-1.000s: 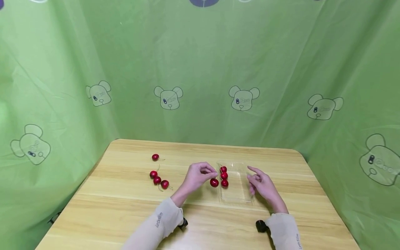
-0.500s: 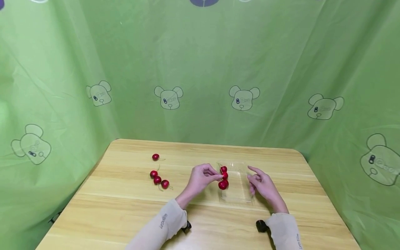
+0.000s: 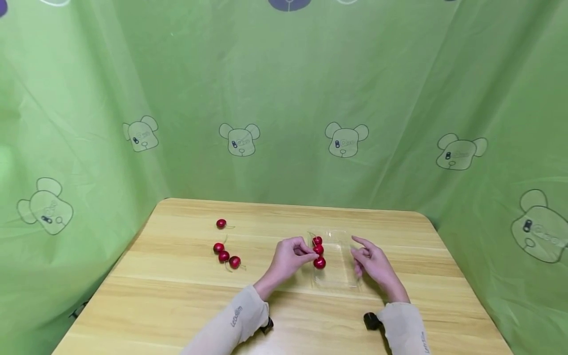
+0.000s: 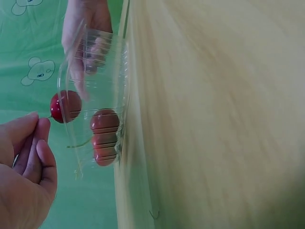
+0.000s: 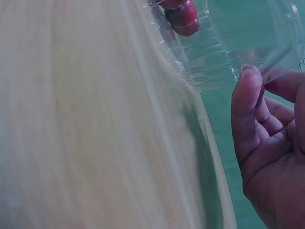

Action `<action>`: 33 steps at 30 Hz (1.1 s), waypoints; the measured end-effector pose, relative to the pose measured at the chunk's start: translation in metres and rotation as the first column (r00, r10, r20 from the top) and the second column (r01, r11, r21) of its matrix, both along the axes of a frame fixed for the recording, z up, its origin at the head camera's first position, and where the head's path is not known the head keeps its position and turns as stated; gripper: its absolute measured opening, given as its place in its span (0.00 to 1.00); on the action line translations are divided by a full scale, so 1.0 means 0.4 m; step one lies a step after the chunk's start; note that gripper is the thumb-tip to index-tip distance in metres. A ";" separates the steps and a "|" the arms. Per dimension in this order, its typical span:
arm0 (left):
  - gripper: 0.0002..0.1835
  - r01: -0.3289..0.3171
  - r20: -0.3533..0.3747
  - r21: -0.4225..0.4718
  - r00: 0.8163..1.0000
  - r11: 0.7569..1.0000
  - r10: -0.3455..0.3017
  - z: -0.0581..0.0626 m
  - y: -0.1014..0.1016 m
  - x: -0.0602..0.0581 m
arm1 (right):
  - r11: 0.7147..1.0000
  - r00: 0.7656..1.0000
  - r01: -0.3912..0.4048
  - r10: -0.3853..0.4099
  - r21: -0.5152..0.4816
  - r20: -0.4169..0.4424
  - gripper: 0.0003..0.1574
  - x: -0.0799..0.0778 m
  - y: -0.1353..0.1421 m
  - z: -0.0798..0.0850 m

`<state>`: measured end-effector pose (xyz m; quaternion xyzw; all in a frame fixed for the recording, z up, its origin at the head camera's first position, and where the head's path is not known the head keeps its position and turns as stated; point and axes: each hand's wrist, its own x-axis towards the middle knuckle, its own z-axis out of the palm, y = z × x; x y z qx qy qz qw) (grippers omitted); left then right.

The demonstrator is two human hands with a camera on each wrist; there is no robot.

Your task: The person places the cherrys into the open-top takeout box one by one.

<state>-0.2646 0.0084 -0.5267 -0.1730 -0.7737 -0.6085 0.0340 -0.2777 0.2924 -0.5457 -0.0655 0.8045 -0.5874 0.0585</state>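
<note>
My left hand (image 3: 289, 257) pinches a red cherry (image 3: 319, 262) by its stem between thumb and fingertips. In the left wrist view this cherry (image 4: 59, 107) hangs at the open rim of a clear plastic box (image 4: 121, 62), above three cherries (image 4: 105, 121) in a row inside. From the head, the held cherry covers part of that row, along the box's left side. At the box's right side is my right hand (image 3: 373, 264). The right wrist view shows its thumb (image 5: 246, 95) and index finger meeting at the box's rim (image 5: 267, 64), the other fingers curled in.
Several more cherries lie on the left of the wooden table (image 3: 177, 296): one by itself (image 3: 221, 224) towards the back, and a short line of cherries (image 3: 224, 256) nearer me. Green curtains (image 3: 284, 167) with bear faces hang behind the table and on both sides.
My left hand has carried its cherry rightward from outside the box's left edge to over the row of cherries. The right hand, the box and the cherries on the table have kept their places.
</note>
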 end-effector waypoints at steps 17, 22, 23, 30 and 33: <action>0.08 0.023 -0.176 -0.225 0.982 0.974 -0.064 -0.001 0.008 0.002 | 1.000 1.000 -0.004 0.004 -0.010 -0.001 0.38 0.001 0.002 -0.002; 0.05 -0.009 -0.281 -0.318 0.956 0.948 -0.085 0.000 0.015 -0.001 | 1.000 1.000 -0.006 0.005 -0.005 -0.012 0.39 -0.002 0.004 -0.007; 0.05 -0.019 -0.297 -0.334 0.951 0.942 -0.087 0.000 0.016 -0.001 | 1.000 1.000 -0.006 0.006 -0.005 -0.012 0.39 -0.002 0.003 -0.007; 0.05 -0.062 -0.353 -0.419 0.930 0.906 -0.099 -0.001 0.019 -0.005 | 1.000 1.000 -0.004 0.004 -0.009 -0.009 0.38 -0.004 0.002 -0.008; 0.05 -0.077 -0.367 -0.444 0.924 0.893 -0.103 0.000 0.019 -0.006 | 1.000 1.000 -0.002 0.002 -0.006 -0.009 0.37 -0.005 0.002 -0.008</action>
